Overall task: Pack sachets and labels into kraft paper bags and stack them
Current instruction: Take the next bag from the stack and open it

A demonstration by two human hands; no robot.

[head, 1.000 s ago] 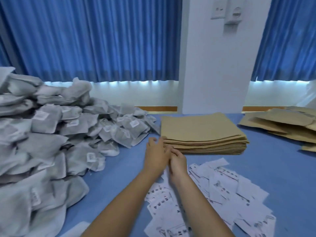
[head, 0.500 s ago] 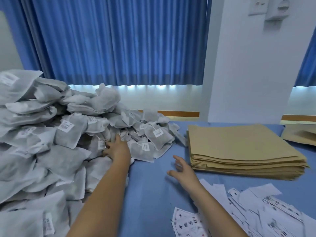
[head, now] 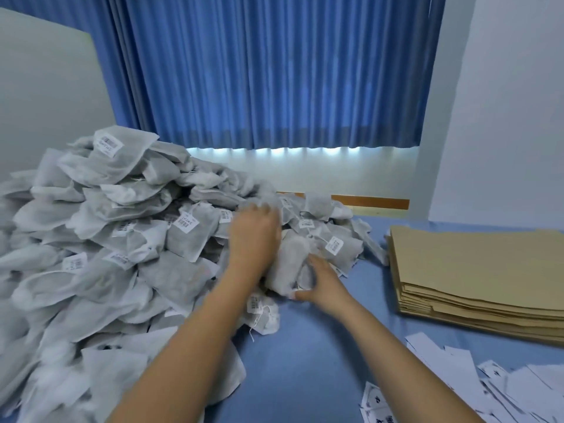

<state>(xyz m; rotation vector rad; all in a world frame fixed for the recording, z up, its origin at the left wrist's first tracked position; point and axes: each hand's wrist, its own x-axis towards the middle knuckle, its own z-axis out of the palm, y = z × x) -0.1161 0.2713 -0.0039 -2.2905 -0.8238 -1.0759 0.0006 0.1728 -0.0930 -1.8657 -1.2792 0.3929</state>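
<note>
1. In the head view, we see a big heap of grey sachets (head: 122,239) filling the left half of the frame. Many carry white barcode stickers, and the heap spills onto the blue bench (head: 305,361).
2. Our left hand (head: 253,236) lies on the heap's right slope near the centre of the frame, with its fingers reaching in among the sachets. It is motion-blurred, so we cannot tell whether it grips anything.
3. Our right hand (head: 323,282), just right of and below the left, curls thumb and fingers round the lower end of a single sachet (head: 290,261) at the heap's edge.
4. A flat stack of kraft paper bags (head: 476,270) sits at the right edge of the frame, near the heap but apart from it.
5. Loose white labels (head: 488,392) lie scattered in the lower right corner, just below the stack.
6. A blue curtain (head: 274,71) hangs across the upper centre.
</note>
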